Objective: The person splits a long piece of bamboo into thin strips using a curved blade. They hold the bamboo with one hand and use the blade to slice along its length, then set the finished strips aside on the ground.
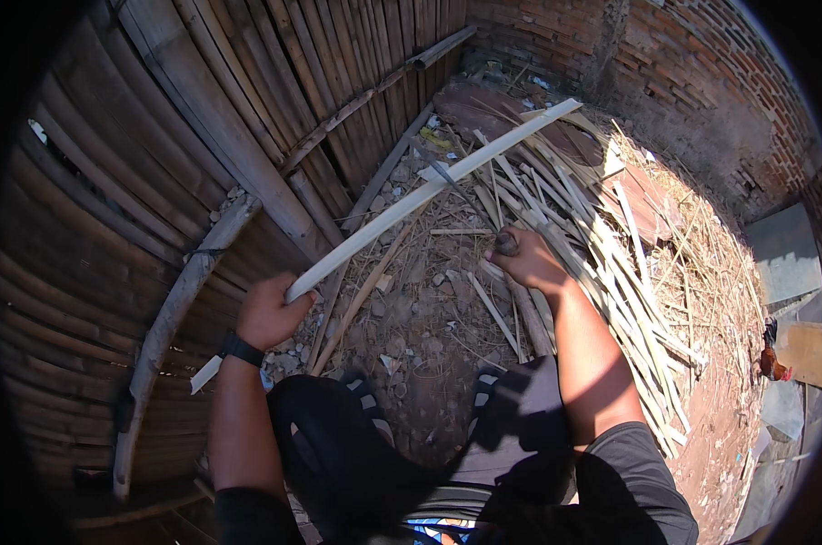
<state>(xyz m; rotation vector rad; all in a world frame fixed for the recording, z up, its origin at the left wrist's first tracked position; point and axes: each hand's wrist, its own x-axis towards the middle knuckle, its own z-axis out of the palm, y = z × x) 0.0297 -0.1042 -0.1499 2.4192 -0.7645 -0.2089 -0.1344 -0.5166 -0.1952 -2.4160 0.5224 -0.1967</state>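
My left hand (pixel 270 313) is closed around a long, pale bamboo strip (pixel 374 224). The strip slants up to the far right, and its short tail end shows beyond my left wrist. In my right hand (pixel 533 263) is a knife (pixel 504 242), gripped by its brown wooden handle. Its narrow blade reaches up and left to the strip and lies across it past the middle. From this angle I cannot tell how deep the edge sits in the bamboo.
Right of my right arm spreads a pile of split bamboo strips (pixel 611 282). A bamboo-slat wall (pixel 247 100) stands close on the left, a brick wall (pixel 702 82) at the back. A round pole (pixel 531 322) lies by my right knee. A rooster (pixel 772 363) is at far right.
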